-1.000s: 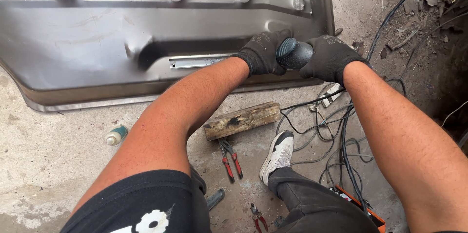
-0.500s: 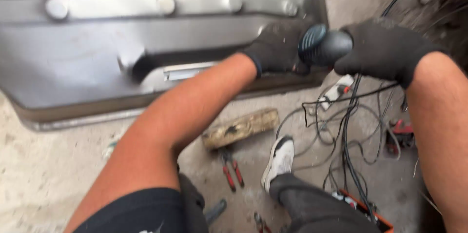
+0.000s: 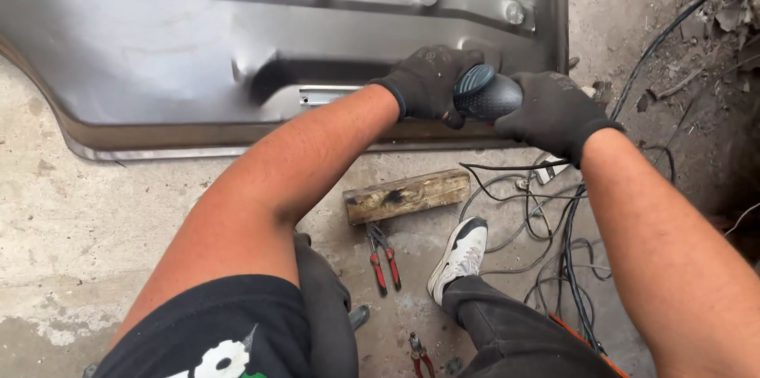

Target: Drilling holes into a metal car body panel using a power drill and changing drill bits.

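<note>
A large grey sheet-metal body panel (image 3: 198, 37) lies on the concrete floor across the top of the view. Both my hands wear black gloves and grip a dark power tool (image 3: 484, 94) at the panel's lower right edge. My left hand (image 3: 427, 81) holds the front of the tool, against the panel. Around the tool's rounded rear end my right hand (image 3: 554, 113) is wrapped. The working end of the tool is hidden under my left hand.
A short wooden block (image 3: 408, 196) lies on the floor below the panel. Red-handled pliers (image 3: 382, 258) rest beside my white and black shoe (image 3: 459, 255). Tangled black cables (image 3: 554, 235) run on the right. Another red-handled tool (image 3: 419, 354) lies at the bottom edge.
The view has swung back left and down. Both hands with the tool stay at the panel's lower right edge, now a little closer together.
</note>
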